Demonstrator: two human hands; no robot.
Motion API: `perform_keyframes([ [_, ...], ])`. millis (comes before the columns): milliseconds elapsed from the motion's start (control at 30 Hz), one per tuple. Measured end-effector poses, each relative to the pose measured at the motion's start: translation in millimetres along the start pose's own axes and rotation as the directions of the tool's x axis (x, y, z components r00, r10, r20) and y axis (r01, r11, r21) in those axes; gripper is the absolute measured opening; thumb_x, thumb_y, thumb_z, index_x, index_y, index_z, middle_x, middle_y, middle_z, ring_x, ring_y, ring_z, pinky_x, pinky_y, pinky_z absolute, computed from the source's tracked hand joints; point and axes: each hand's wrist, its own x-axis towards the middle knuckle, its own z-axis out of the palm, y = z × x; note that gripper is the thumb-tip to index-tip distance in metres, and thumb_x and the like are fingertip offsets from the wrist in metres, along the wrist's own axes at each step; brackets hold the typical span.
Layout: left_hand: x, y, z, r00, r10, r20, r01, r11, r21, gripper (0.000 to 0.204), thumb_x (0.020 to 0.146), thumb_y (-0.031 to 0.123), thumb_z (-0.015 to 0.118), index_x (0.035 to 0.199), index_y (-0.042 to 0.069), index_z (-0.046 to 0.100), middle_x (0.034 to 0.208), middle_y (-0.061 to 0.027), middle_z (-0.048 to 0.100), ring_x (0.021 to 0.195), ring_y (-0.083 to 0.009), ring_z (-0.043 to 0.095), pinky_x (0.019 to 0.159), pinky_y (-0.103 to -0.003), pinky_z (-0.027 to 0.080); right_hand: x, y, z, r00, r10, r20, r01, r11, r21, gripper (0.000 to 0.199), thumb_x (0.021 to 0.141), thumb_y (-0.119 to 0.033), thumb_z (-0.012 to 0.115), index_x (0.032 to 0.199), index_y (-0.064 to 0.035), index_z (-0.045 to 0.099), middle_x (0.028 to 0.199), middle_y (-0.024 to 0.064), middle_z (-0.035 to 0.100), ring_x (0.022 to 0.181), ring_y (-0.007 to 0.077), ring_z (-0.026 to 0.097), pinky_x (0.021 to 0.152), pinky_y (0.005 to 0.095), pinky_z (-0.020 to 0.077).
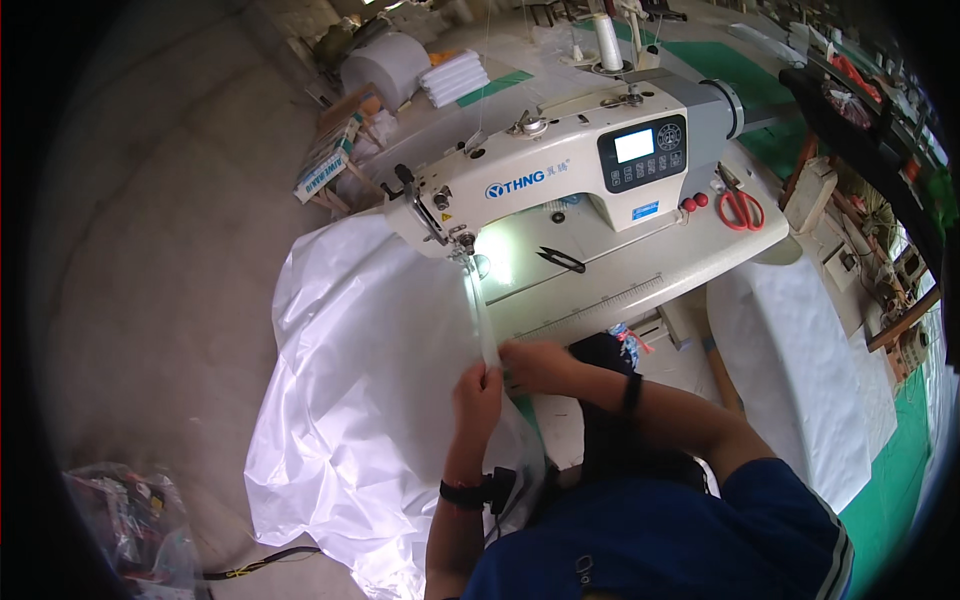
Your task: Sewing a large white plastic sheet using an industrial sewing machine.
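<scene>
A large shiny white sheet [370,330] hangs in loose creases from the sewing machine [560,150] on the left side of its table. Its folded edge runs as a narrow strip up to the needle area, under the lit machine head. My left hand [477,395] is closed, thumb on top, pinching this strip near the table's front edge. Close beside it, my right hand [540,368] grips the same edge with curled fingers; its fingertips are partly hidden. Black thread snips [562,261] lie on the machine bed, apart from both hands.
Red-handled scissors [741,210] rest at the right end of the sewing table [620,290]. A white thread cone [607,43] stands behind the machine. More white sheeting [790,370] hangs at the right. On the floor, a clear plastic bag [135,530] lies at lower left near a dark cable [265,562].
</scene>
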Motion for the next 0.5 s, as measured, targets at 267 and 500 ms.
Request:
perform_keyframes([
  [267, -1.9, 1.8, -7.9, 0.981, 0.141, 0.134, -0.192, 0.824, 0.533, 0.018, 0.083, 0.019, 0.053, 0.076, 0.001, 0.053, 0.081, -0.0205, 0.058, 0.078, -0.0414, 0.056, 0.067, -0.049, 0.044, 13.3, 56.1, 124.6, 0.898, -0.441, 0.02, 0.342, 0.724, 0.599, 0.016, 0.077, -0.012, 0.056, 0.088, -0.0028, 0.061, 0.084, 0.0179, 0.064, 0.079, 0.0331, 0.064, 0.07, 0.0403, 0.0511],
  [500, -10.0, -2.8, 3.9, 0.991, 0.122, 0.051, -0.132, 0.925, 0.356, 0.019, 0.082, 0.017, 0.054, 0.075, 0.0, 0.052, 0.076, -0.022, 0.056, 0.075, -0.0427, 0.055, 0.065, -0.049, 0.043, -4.8, -21.8, -21.7, 0.982, 0.18, 0.058, -0.144, 0.912, -0.384, 0.029, 0.086, -0.026, 0.048, 0.086, -0.0009, 0.061, 0.071, 0.0141, 0.065, 0.074, 0.0358, 0.064, 0.072, 0.0445, 0.0508],
])
